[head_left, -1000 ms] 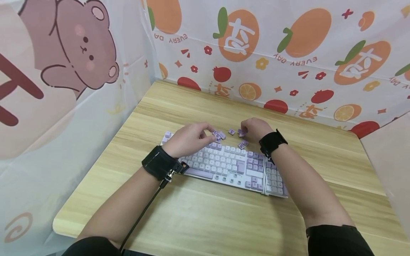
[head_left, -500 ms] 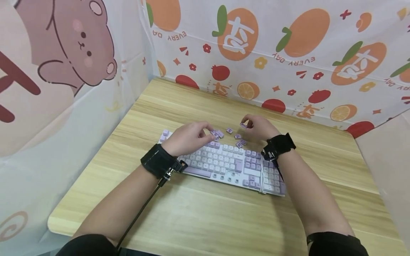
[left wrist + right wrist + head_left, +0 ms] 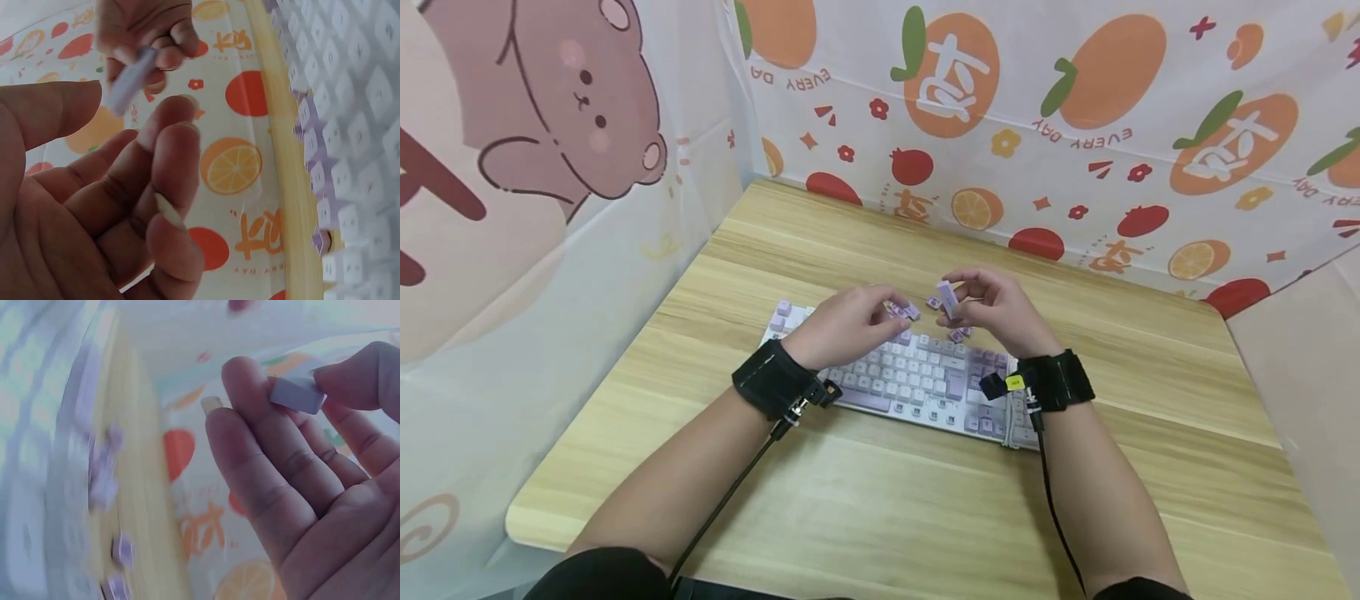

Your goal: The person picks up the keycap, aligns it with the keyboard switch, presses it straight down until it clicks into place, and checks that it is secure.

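Note:
My right hand (image 3: 1000,308) pinches a long light-purple keycap (image 3: 948,300) between thumb and fingers, raised above the tabletop behind the keyboard (image 3: 895,367). In the right wrist view the keycap (image 3: 297,394) sits between the thumb tip and the fingers. My left hand (image 3: 846,325) hovers over the keyboard's back left part. In the left wrist view its fingers (image 3: 175,162) are loosely bent with a gap to the thumb, and nothing is between them. The keyboard carries white and purple keycaps, and several bare switches show along its front row.
Several loose purple keycaps (image 3: 958,335) lie on the wooden table (image 3: 820,500) just behind the keyboard; the left fingers partly hide a second cluster. A white cord is looped around the keyboard's right end. Printed cloth (image 3: 865,67) hangs behind the table and along its left.
My right hand has picked up a purple keycap from behind the keyboard, lifted it and turned toward the left hand. The left hand stays nearly in place.

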A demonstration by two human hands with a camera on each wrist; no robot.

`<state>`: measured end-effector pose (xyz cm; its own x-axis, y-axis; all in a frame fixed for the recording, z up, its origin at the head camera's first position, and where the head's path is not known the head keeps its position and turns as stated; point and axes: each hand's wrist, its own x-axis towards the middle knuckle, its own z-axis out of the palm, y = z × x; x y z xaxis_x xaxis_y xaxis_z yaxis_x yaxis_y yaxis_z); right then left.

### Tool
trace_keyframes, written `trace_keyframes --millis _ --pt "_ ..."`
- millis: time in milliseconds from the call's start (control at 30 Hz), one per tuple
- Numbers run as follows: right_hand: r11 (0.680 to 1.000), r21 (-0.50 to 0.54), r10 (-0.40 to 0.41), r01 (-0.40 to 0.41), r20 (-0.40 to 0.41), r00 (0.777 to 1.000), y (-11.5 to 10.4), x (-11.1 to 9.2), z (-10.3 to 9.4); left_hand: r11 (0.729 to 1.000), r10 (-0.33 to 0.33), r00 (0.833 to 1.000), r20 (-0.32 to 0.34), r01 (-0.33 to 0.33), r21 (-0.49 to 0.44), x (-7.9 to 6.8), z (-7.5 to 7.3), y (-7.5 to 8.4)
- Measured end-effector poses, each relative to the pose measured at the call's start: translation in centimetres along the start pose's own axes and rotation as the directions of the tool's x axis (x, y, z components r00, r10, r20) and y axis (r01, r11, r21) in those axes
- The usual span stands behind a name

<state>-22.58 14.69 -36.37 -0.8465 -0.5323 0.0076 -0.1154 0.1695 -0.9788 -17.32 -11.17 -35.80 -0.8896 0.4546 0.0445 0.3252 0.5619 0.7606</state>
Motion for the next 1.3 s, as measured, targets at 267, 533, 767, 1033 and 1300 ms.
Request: trace_keyframes --millis 267,533,767,1033,1300 --pt "0.994 0.084 -0.073 0.072 0.011 0.997 -0.2 -2.2 1.9 0.974 0.117 0.993 0.015 -0.112 -0.198 0.1 1.1 0.8" --pt "0.999 -0.018 -0.035 0.035 -0.049 0.998 0.9 -3.9 2.3 0.955 0.247 0.966 -0.069 -0.255 -0.153 0.4 3.1 1.0" --pt "0.992 -0.127 -0.019 0.012 -0.055 0.998 0.9 -4.4 2.3 0.954 0.281 0.954 -0.108 -0.289 -0.074 0.8 4.0 0.8" --pt "0.988 -0.141 -0.067 0.059 -0.051 0.996 0.7 -4.5 2.7 0.932 0.354 0.922 -0.159 -0.362 -0.023 1.2 4.6 0.5" --pt "0.982 -0.172 -0.085 0.076 -0.044 0.995 1.1 -4.2 3.0 0.917 0.395 0.902 -0.173 -0.397 0.019 1.5 4.9 0.4"
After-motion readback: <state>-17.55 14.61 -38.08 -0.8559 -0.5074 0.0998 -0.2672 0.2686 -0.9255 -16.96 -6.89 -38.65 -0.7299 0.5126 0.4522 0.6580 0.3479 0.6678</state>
